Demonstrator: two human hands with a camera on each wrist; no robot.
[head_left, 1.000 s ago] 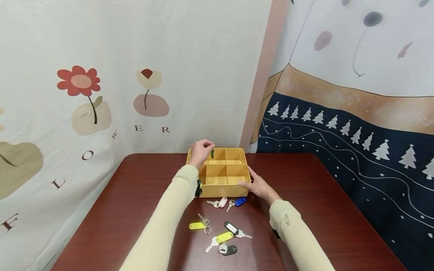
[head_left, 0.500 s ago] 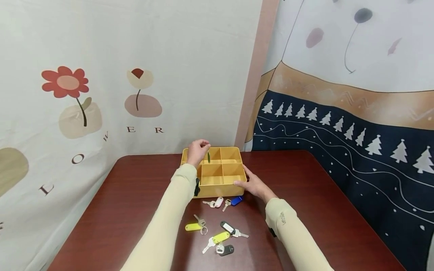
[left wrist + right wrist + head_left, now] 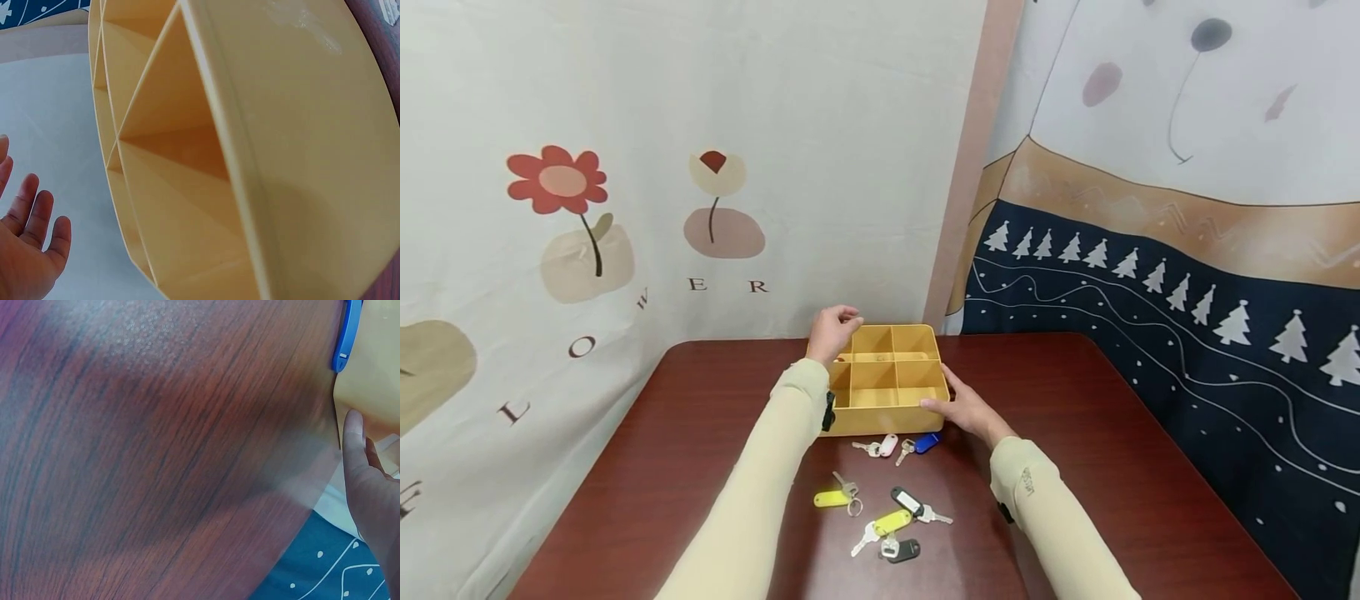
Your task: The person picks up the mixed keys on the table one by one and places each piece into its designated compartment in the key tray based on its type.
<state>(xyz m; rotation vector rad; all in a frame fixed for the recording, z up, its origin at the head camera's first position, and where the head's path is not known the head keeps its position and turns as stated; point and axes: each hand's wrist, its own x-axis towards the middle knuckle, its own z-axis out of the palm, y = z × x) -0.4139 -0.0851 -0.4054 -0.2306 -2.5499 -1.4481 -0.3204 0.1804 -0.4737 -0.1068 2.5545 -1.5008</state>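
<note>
A yellow organizer box (image 3: 887, 421) with several compartments stands at the back of the table. Over its back left part hovers my left hand (image 3: 832, 333), fingers loosely bent, holding nothing that I can see. In the left wrist view that hand (image 3: 31, 250) is apart from the box's divider walls. My right hand (image 3: 966, 410) holds the box's front right corner. Its thumb (image 3: 354, 434) lies on the front wall, and the other fingers reach along the right side. Small things show faintly in the back compartments, too small to tell. The left hand hides the back left corner.
Before the box lie keys with a pink tag (image 3: 888, 445) and a blue tag (image 3: 927, 442). Nearer are keys with yellow tags (image 3: 831, 498), a black-and-white tag (image 3: 907, 500) and a dark tag (image 3: 904, 551). A printed curtain (image 3: 880, 167) hangs behind the table (image 3: 700, 433).
The green key tag that hung from my left fingers over the back compartments is out of them now. The left fingers have loosened. My right hand has stayed on the box's corner.
</note>
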